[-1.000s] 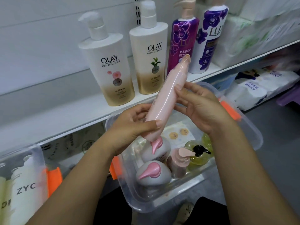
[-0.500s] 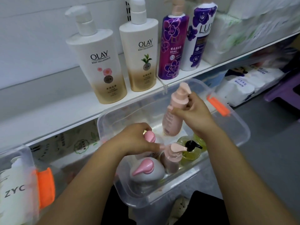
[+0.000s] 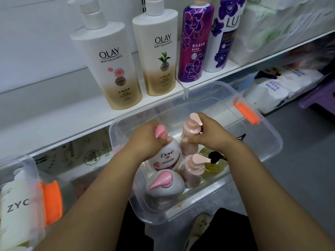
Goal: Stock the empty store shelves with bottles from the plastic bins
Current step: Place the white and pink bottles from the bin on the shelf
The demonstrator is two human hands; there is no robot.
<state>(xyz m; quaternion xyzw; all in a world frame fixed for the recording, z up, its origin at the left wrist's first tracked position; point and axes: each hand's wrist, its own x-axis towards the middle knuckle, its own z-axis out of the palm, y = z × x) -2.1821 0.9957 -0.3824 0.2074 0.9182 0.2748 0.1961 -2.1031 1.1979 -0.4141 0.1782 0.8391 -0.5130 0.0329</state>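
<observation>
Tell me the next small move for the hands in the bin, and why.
Probably lift the Dove bottle straight up out of the clear bin: the left hand is closed around its neck under the pink pump, while the right hand holds the pink bottle aside. The shelf has bare space left of the Olay bottles.

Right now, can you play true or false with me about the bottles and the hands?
1. The left hand grips a Dove bottle. True.
2. The right hand is empty. False: it holds a slim pink pump bottle.
3. Two Olay bottles stand on the shelf. True.
4. The clear bin has blue latches. False: its latch is orange.
5. The purple Lux bottle lies inside the bin. False: it stands on the shelf.
</observation>
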